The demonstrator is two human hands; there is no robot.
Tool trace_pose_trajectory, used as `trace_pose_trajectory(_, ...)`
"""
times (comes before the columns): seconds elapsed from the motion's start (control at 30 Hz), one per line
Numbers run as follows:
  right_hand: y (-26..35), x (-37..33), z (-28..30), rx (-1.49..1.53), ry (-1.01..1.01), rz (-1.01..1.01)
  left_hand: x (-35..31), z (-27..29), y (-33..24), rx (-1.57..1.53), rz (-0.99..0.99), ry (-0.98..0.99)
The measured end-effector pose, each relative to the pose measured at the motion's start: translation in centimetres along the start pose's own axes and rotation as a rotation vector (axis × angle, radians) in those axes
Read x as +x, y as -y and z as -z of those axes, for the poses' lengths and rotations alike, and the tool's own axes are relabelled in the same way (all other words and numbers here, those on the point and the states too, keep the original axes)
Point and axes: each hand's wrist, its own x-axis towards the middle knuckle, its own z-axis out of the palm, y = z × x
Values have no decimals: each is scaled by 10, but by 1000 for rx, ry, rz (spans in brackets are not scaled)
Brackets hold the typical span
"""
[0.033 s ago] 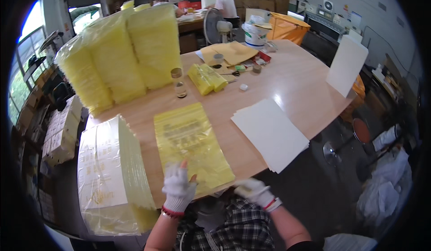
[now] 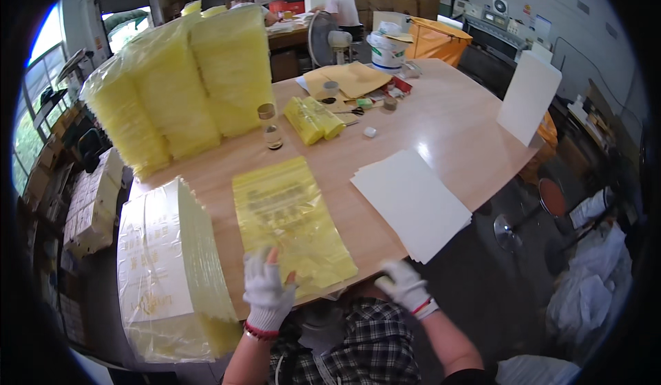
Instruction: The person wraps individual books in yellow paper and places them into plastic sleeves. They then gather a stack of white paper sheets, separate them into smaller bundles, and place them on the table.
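Note:
A yellow plastic bag (image 2: 289, 213) lies flat in front of me on the light wood table (image 2: 330, 168); dark print marks its upper half. My left hand (image 2: 268, 290), in a white knit glove with bare thumb and fingertip, is open over the bag's lower left corner. Just right of the bag's lower edge, by the table's front edge, my right hand (image 2: 405, 285) is open with its gloved fingers stretched out and slightly blurred. Neither hand holds anything. To the right lies a stack of white sheets (image 2: 413, 202).
At left stands a plastic-wrapped white and yellow bundle (image 2: 155, 258). Tall yellow wrapped stacks (image 2: 175, 89) rise behind it. Tape rolls (image 2: 273, 137), folded yellow bags (image 2: 313, 120), scissors (image 2: 354, 111) and a white bucket (image 2: 387, 52) sit farther back. A white board (image 2: 530, 96) stands at the right edge.
My right hand has shifted slightly right and up, away from the bag's lower edge, and its fingers have spread. My left hand has barely moved left.

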Motion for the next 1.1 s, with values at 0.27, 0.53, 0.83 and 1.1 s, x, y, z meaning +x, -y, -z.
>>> trace_pose_trajectory(0.27, -124, 0, 78, -351, 153, -135, -47, 13, -32, -390, -89, 51)
trace_pose_trajectory(0.53, -154, 11, 71, 253, -94, -245, -82, -24, -89, -936, -120, 682)
trace_pose_trajectory(0.83, -12, -36, 17, -189, 179, 250, -108, -176, -94, -2021, 1301, 929)
trace_pose_trajectory(1.1, -90, -112, -29, 1720, 20, -738, -79, -17, -82, -787, 563, 1089)
